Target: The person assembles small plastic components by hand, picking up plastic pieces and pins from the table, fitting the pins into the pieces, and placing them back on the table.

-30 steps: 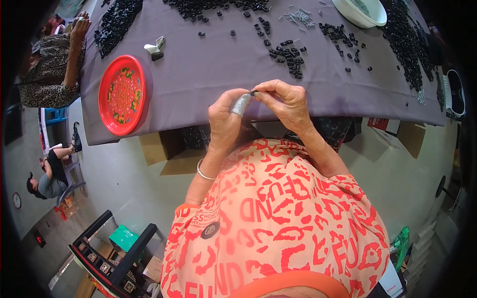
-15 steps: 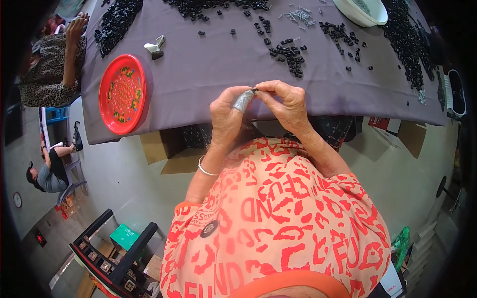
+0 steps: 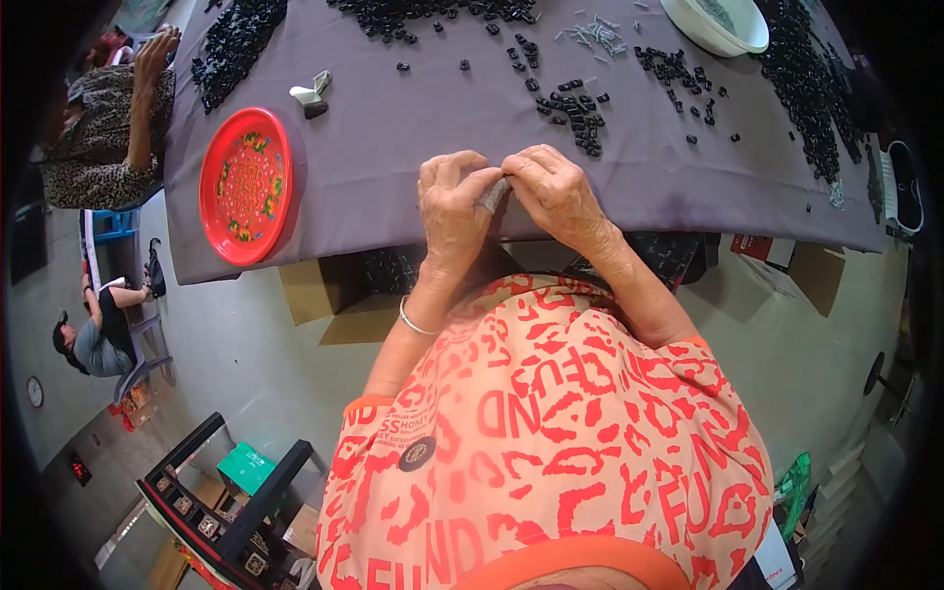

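Observation:
My left hand (image 3: 456,211) and my right hand (image 3: 560,202) meet at the near edge of the grey tablecloth (image 3: 393,177), fingertips pressed together. Between them is pinched a small black piece, mostly hidden by the fingers; it resembles the loose black plastic parts (image 3: 582,123) lying just beyond. A silvery wrap (image 3: 494,195) covers one digit of the left hand, and its wrist carries a pale bangle (image 3: 417,323). Thin grey pins (image 3: 600,35) lie farther off, left of a white bowl (image 3: 710,33) with more grey bits inside.
A red floral tray (image 3: 208,187) stands at the table's left, with a small white-and-black item (image 3: 313,96) beyond it. Heaps of black parts (image 3: 806,98) line the far and right sides. Cardboard boxes (image 3: 313,291) sit below the table edge. Another person (image 3: 103,138) sits at the left.
My left fingers have curled over and my right hand has rotated, so the fingertips now cover more of the small black piece. The silvery wrap shows less.

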Motion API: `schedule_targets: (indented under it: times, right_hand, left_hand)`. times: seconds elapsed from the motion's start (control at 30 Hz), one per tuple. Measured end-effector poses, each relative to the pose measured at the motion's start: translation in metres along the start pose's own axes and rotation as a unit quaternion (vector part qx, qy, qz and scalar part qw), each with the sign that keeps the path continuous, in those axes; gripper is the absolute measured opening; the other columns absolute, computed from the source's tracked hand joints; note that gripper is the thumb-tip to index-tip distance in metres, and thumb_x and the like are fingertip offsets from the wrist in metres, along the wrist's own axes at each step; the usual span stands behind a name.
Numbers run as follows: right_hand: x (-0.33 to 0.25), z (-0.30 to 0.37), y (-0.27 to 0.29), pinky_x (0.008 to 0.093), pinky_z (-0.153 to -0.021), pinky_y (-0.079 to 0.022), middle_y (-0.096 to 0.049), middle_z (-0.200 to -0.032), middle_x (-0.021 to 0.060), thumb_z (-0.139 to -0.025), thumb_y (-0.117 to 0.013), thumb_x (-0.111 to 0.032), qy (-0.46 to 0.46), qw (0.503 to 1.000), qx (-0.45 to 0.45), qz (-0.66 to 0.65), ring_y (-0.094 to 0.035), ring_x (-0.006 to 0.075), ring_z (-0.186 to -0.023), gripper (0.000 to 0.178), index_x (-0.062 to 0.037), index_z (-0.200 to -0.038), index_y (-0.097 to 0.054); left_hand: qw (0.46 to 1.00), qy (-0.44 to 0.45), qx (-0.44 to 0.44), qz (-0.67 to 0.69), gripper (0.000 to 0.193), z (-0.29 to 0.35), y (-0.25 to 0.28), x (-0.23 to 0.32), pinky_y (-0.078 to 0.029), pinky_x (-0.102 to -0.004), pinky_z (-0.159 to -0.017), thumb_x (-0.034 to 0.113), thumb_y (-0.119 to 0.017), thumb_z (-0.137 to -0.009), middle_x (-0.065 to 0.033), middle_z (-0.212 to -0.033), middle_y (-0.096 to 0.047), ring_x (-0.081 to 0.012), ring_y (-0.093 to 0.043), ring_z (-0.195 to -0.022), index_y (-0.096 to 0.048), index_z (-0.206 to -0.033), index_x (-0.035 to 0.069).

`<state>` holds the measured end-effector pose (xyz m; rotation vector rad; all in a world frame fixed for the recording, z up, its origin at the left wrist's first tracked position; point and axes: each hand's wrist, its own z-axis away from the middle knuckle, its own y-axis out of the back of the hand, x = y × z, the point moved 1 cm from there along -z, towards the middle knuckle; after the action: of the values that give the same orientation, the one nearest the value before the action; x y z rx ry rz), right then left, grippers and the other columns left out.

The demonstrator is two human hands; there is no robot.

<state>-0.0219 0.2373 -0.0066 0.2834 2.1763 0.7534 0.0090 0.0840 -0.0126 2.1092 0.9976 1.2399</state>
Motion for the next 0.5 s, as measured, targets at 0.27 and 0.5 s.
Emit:
schedule_targets:
  times: [0.27,0.5]
  right_hand:
    - [0.005,0.001,-0.003,0.0353,-0.069,-0.05,-0.06,-0.082,0.0114,-0.074,-0.063,0.005,0.007,0.998,0.051,-0.042,-0.06,0.0279,-0.078,0.019,-0.0015,-0.091,-0.059]
    - [0.004,0.004,-0.005,0.033,-0.065,-0.05,-0.059,-0.08,0.0096,-0.072,-0.064,0.007,-0.035,0.998,0.046,-0.04,-0.06,0.0255,-0.073,0.036,-0.0028,-0.105,-0.054]
  left_hand:
    - [1.0,-0.005,0.0,0.0,0.019,-0.001,0.0,0.002,-0.041,-0.0361,-0.081,0.008,-0.07,-0.066,-0.0022,-0.095,-0.06,-0.0246,-0.052,-0.094,-0.07,-0.084,0.013]
    - [0.986,0.119,-0.017,0.113,0.016,-0.004,0.017,0.006,-0.044,-0.0381,-0.081,0.003,-0.063,-0.076,-0.0085,-0.094,-0.06,-0.0279,-0.055,-0.091,-0.065,-0.092,0.006]
